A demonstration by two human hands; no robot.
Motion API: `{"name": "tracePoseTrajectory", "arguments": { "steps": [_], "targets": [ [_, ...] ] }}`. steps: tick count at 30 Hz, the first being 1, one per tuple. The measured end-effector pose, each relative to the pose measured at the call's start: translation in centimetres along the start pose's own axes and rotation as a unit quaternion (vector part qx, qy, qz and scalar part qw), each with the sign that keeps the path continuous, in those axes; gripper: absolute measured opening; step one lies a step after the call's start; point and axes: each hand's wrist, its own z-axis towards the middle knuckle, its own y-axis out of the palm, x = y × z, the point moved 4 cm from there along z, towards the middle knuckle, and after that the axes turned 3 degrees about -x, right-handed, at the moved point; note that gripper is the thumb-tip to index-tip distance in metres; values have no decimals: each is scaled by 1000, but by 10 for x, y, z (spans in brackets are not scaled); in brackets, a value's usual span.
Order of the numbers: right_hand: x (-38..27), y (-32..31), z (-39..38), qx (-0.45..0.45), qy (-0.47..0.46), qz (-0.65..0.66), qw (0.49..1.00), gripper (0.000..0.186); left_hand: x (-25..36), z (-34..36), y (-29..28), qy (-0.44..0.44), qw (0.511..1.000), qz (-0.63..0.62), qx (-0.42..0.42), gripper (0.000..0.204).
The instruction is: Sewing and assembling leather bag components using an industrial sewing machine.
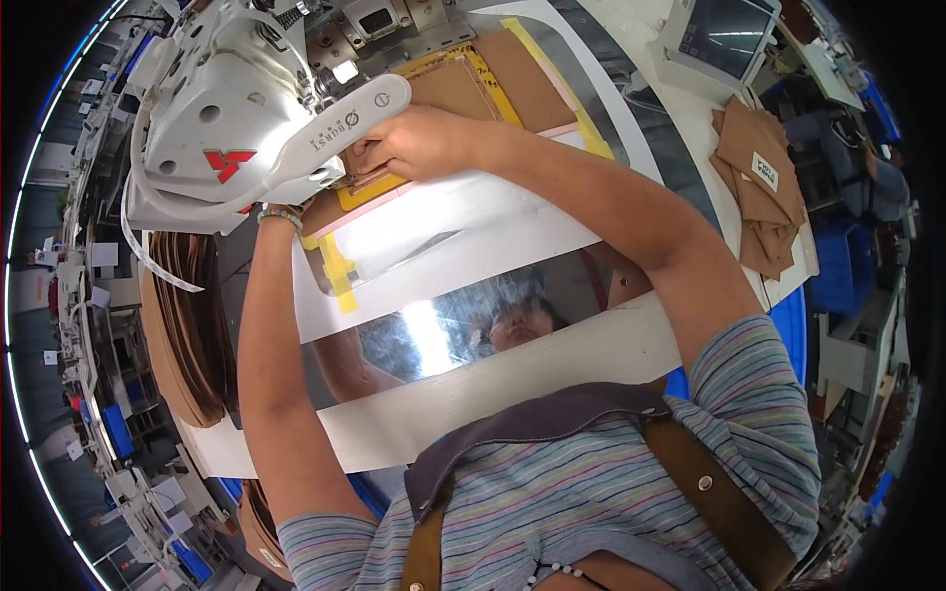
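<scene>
My right hand (419, 143) reaches in from the right with its fingers bent together, gripping at the near edge of a flat brown panel (439, 94) beside the sewing machine's needle area. The panel lies within a yellow-edged frame (493, 89). Most of my left hand (299, 208) is hidden under the white sewing machine head (212, 113); only the beaded wrist and a little beyond it show. White sheeting (414, 231) with yellow tape strips (340, 271) lies beneath the work. A pale lamp arm (345, 118) crosses above the right fingertips.
A shiny metal plate (448, 330) crosses the white table near my body. Stacked brown panels (187, 325) stand at the left. Several brown pieces (754, 177) with a white label lie at the right, below a screen (724, 39). Blue bins show beyond the table.
</scene>
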Motion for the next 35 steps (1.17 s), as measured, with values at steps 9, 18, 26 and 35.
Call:
{"name": "tracePoseTrajectory", "arguments": {
  "steps": [9, 18, 26, 35],
  "targets": [
    [-6, 3, 4, -29, 37, 15, 999, 32, -15, -9, 11, -32, 991, -130, -5, 40],
    [-16, -4, 13, -39, 28, 13, 999, 32, -26, -47, 5, -86, 964, -251, -2, 40],
    [-5, -2, 18, -88, 109, -85, 987, 37, 42, -66, -23, -83, 995, 10, -45, 35],
    [-20, -10, 6, -137, 89, -37, 986, 40, 86, -78, -37, -107, 991, -76, 20, 34]
  ]
}}
